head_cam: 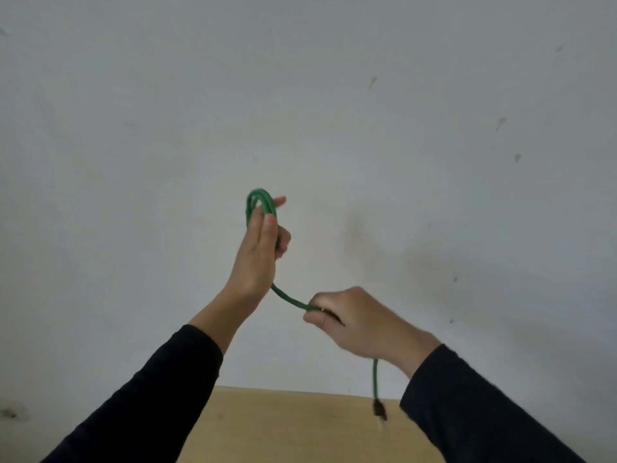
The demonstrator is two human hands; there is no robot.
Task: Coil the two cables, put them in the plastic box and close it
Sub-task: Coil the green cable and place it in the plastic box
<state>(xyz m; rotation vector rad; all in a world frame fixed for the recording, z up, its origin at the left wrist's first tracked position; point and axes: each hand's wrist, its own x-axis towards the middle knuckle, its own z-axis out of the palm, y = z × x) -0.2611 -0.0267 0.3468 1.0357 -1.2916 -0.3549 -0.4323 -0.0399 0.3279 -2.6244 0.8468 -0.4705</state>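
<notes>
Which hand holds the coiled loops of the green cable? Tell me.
The left hand, raised higher, grips the loops of the green cable. The right hand, lower, only pinches the straight run, whose plug end dangles below it.

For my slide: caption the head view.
Left hand holds green cable loops aloft; right hand feeds the tail.

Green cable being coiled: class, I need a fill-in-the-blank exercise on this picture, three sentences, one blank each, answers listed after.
1. The cable being coiled is ____ in colour.
2. The finished loops are gripped in the ____ hand.
3. The loose end with the dark plug hangs below the ____ hand, above the wooden table.

Missing words: green; left; right.
</notes>
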